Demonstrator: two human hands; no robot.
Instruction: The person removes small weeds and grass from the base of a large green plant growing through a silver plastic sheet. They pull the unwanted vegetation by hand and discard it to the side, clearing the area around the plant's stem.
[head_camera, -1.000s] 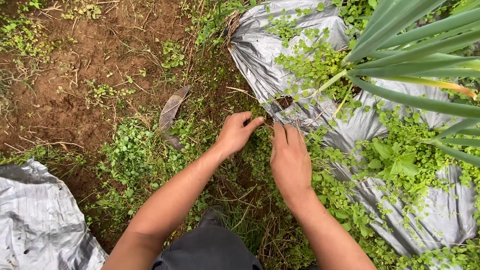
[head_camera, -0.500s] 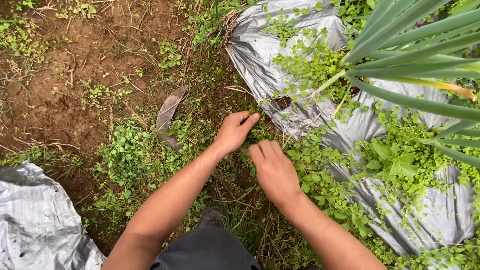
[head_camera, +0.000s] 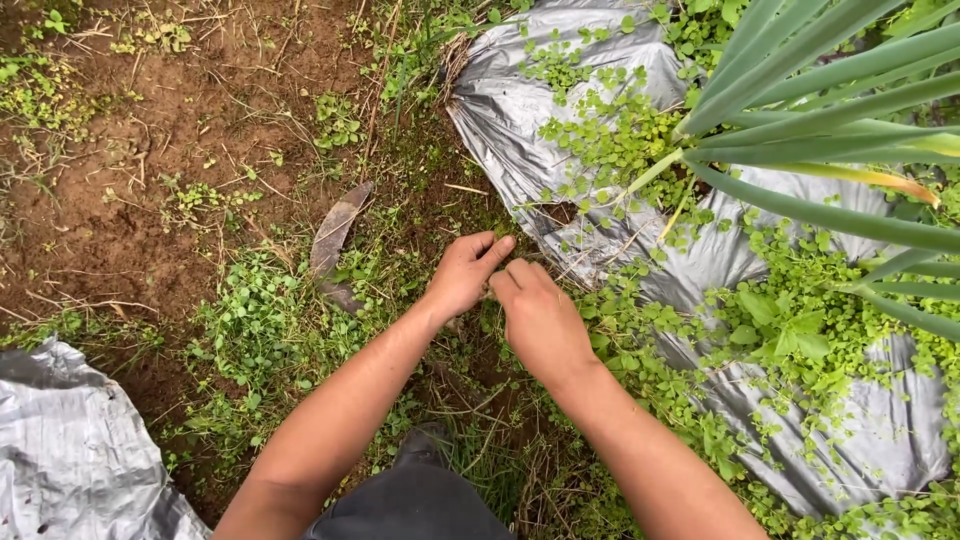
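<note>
My left hand and my right hand meet low over a patch of small green weeds beside the edge of a silver plastic mulch sheet. Both hands have their fingers curled in and pinched together on the weeds between them. The fingertips touch each other and hide the stems they grip. The leafy weeds also creep over the sheet to the right.
A plant with long green blade leaves stands at the upper right through the sheet. Bare brown soil lies at the upper left, with a dry brown leaf. Another silver sheet lies at the lower left. My knee is at the bottom.
My right hand has drawn back from the sheet's edge to the left and curled shut against my left hand. The left hand has barely moved.
</note>
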